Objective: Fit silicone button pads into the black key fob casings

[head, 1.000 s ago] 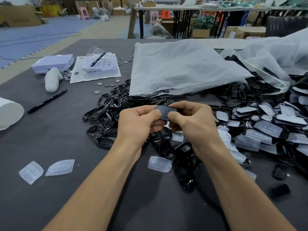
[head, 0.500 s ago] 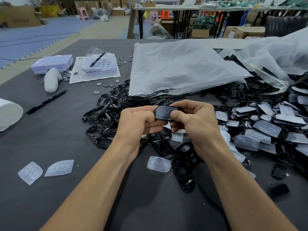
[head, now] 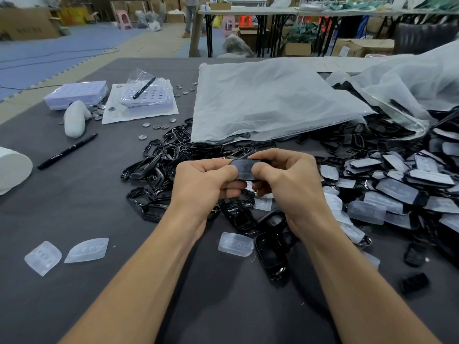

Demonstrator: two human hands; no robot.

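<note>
Head view: left hand [head: 206, 182] and right hand [head: 285, 184] pinch black plastic fob casing [head: 235, 164], clear silicone pad [head: 245, 170] seemingly seated; fitted pile [head: 397, 189] right of it, empty black casings [head: 159, 165] left.

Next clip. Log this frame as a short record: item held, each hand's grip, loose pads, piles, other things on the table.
held item: key fob casing, black, with what looks like a silicone pad in it
left hand: grip pinches the casing's left end
right hand: grip pinches the right end, thumb on the face
loose pads: three on the table, two near left, one below the hands
empty casings pile: behind the left hand
fitted casings pile: right of the hands
other: plastic bag, marker pen
</note>
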